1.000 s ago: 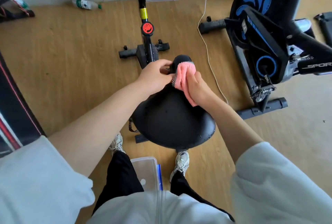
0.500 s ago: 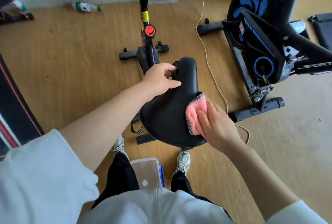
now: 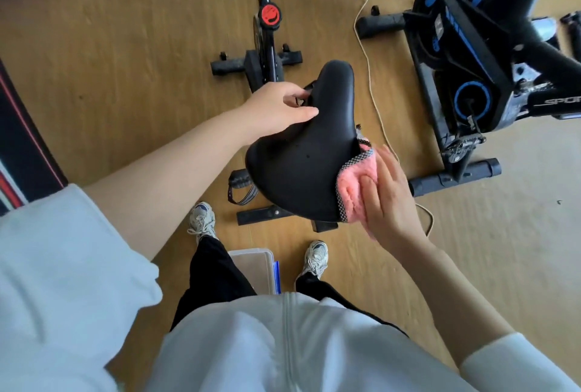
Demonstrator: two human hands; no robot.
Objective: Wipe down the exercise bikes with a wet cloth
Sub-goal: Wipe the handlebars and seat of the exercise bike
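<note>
The room is bright with soft, even light, and the black padded bike seat (image 3: 301,152) has a dull shine on top and only a faint shadow on the yellow wooden floor (image 3: 125,77) under it. The floor looks pale and washed out at the right of the frame. The right hand (image 3: 390,203) and the white sleeves (image 3: 63,281) at the bottom corners are fuzzy, and the wide lens bends things near the edges.
</note>
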